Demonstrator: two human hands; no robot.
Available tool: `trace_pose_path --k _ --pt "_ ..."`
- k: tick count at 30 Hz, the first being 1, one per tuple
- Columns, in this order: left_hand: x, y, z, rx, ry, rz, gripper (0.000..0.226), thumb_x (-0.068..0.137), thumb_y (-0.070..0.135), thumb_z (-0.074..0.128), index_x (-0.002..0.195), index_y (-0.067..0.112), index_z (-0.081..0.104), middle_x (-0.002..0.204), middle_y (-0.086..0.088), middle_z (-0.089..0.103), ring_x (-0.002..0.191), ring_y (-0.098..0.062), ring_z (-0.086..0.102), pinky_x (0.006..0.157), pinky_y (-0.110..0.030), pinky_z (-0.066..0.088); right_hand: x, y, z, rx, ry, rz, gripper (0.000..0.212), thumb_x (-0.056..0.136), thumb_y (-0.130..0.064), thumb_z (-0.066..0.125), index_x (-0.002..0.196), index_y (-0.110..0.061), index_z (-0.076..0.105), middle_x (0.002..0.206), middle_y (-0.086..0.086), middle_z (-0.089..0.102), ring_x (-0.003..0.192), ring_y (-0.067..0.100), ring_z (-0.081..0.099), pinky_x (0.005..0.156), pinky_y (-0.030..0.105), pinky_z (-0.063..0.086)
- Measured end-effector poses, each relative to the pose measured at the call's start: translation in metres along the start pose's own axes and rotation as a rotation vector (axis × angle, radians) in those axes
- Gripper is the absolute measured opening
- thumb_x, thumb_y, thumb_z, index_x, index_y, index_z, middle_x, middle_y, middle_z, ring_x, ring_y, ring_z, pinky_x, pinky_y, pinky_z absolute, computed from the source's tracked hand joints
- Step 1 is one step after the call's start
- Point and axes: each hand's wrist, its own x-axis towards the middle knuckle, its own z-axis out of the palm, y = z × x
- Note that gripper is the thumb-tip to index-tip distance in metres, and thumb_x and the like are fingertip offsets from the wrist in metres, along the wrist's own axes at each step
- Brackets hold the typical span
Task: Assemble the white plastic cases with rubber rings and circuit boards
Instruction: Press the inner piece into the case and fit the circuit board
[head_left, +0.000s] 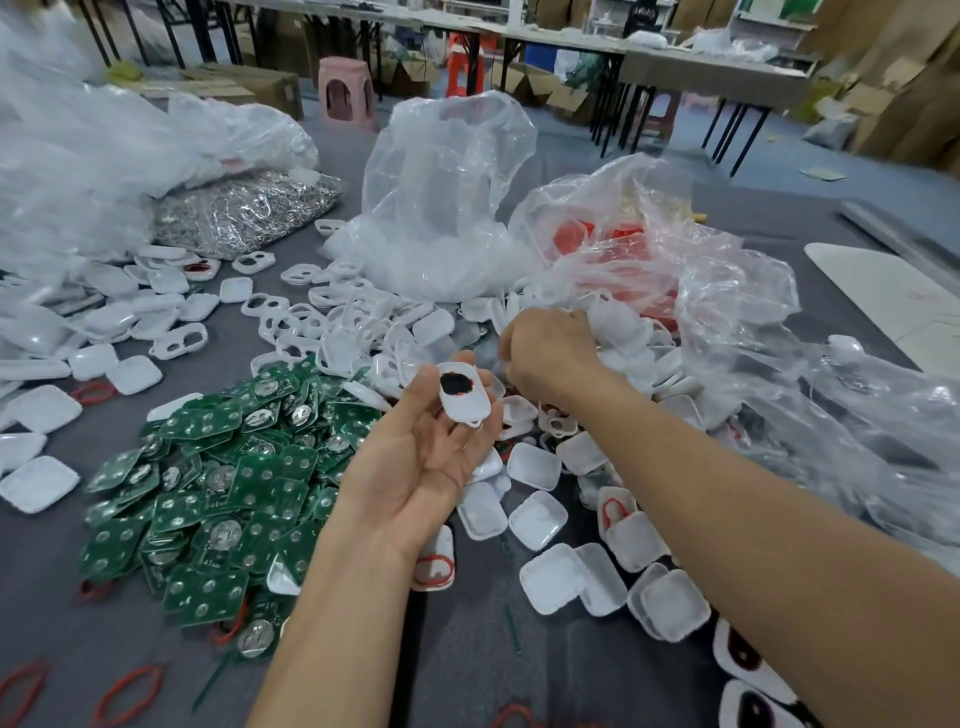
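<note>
Here, in the head view at frame centre, the left hand (431, 457), palm up, cradles a white case (464, 399) in lightly curled fingers. The right hand (545, 353) curls into the case pile (537, 465); I cannot tell what it grips. Best keep the held case level and pick a single piece.

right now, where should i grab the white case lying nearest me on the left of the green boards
Come straight down and pinch the white case across two opposite straight sides with the fingers. It lies flat on the grey table, a shallow rounded square with room on its near side, so those sides look reachable; the rounded corners would likely slip.
</note>
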Motion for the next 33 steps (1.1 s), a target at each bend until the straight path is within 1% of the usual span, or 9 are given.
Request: trace_pose_path --k 3,6,9,12,18,21,24,28,33 --pt "-0.001 -0.001 0.0 0.028 0.005 -0.006 0.045 0.082 0.027 0.068 0.12 0.003 0.07 0.115 -0.017 0.073 0.096 -0.025 0.075 0.075 -0.037 0.064 -0.011 0.008 -0.005 0.257 0.0 0.045 0.007 0.088 -0.021 0.071 0.084 -0.026 0.075 0.096 -0.003 0.076 0.1 0.021 0.068 0.098 0.039 0.05" --pt "0.001 -0.003 0.001 0.074 0.007 0.005 0.044 0.081 0.027 0.07 0.119 0.003 0.071 0.124 -0.017 0.071 0.1 -0.024 0.074 0.075 -0.036 0.064 -0.04 0.014 -0.02 0.839 0.176 0.175 0.018 0.082 -0.011 0.079 0.074 -0.026 0.074 0.077 -0.01 0.074 0.077 0.011 0.07 0.079 0.03 0.058" --pt "0.002 -0.007 0.002 0.137 -0.003 0.008 0.028 0.083 0.024 0.07 0.102 0.007 0.081 0.113 -0.013 0.074 0.098 -0.022 0.074 0.077 -0.037 0.064 -0.077 0.023 -0.038 1.386 0.247 0.261 0.021 0.083 -0.002 0.079 0.073 -0.02 0.074 0.067 -0.002 0.071 0.054 0.012 0.058 0.058 0.025 0.052" --pt "0.002 -0.015 0.004 0.202 -0.026 -0.021 0.025 0.087 0.021 0.066 0.104 0.009 0.08 0.112 -0.012 0.075 0.103 -0.024 0.072 0.081 -0.04 0.064 -0.116 0.027 -0.045 1.618 0.163 0.312 0.021 0.086 0.001 0.075 0.073 -0.015 0.074 0.065 0.008 0.069 0.048 0.014 0.051 0.05 0.023 0.05" --pt "0.001 -0.029 0.011 0.391 -0.128 -0.099 0.033 0.091 0.021 0.062 0.119 0.011 0.076 0.131 -0.015 0.069 0.11 -0.025 0.072 0.086 -0.038 0.062 -0.15 0.034 -0.042 1.572 0.1 0.319 0.016 0.088 -0.003 0.075 0.073 -0.009 0.075 0.057 0.003 0.063 0.043 0.009 0.048 0.045 0.019 0.044" --pt "0.0 -0.032 0.011 0.4 -0.131 -0.115 0.037 0.091 0.019 0.063 0.125 0.009 0.072 0.128 -0.014 0.071 0.105 -0.024 0.074 0.079 -0.036 0.062 -0.154 0.038 -0.038 1.497 0.1 0.277 0.016 0.086 -0.005 0.078 0.071 -0.01 0.077 0.055 -0.001 0.065 0.04 0.005 0.049 0.041 0.015 0.04" --pt "-0.001 -0.035 0.012 0.448 -0.134 -0.106 0.039 0.092 0.018 0.061 0.129 0.007 0.067 0.12 -0.011 0.074 0.097 -0.022 0.075 0.077 -0.035 0.063 -0.155 0.041 -0.033 1.299 0.121 0.248 0.012 0.082 -0.013 0.082 0.073 -0.02 0.08 0.063 -0.001 0.072 0.047 0.008 0.054 0.051 0.023 0.045" --pt "-0.002 -0.037 0.012 0.492 -0.143 -0.103 0.035 0.089 0.021 0.06 0.119 0.008 0.073 0.113 -0.01 0.076 0.089 -0.02 0.076 0.072 -0.034 0.063 -0.154 0.045 -0.029 1.126 0.223 0.235 0.012 0.074 -0.028 0.086 0.077 -0.036 0.078 0.066 -0.009 0.074 0.06 0.008 0.069 0.064 0.03 0.056" --pt "-0.001 -0.038 0.012 0.549 -0.127 -0.108 0.035 0.087 0.024 0.062 0.115 0.01 0.077 0.113 -0.012 0.076 0.089 -0.02 0.076 0.071 -0.033 0.063 -0.157 0.046 -0.033 1.067 0.187 0.163 0.016 0.065 -0.049 0.073 0.076 -0.038 0.076 0.063 -0.008 0.072 0.057 0.012 0.065 0.06 0.032 0.057"
